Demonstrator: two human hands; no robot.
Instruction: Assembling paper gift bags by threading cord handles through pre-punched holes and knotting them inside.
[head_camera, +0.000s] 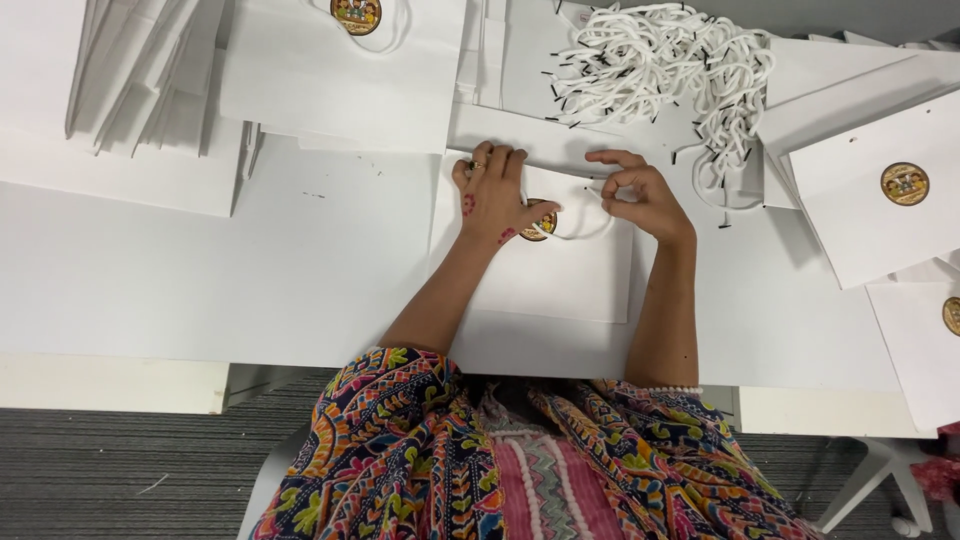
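At table centre lies a white paper bag (550, 270). My left hand (492, 195) presses flat, fingers spread, pinning its top edge so it won't slide. My right hand (640, 195) has fingers pinched on a white cord (585, 228) near the round sticker (543, 222). Cord pile (670, 65) at one o'clock; bag stacks (150, 90) at ten. White table (200, 270), grey carpet (100, 460).

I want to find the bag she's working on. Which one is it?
Look at the white table, straight ahead of the person. The white paper bag lies flat under the left hand and right hand. Unlike the other bags, hands cover it and a white cord loops across its round sticker.
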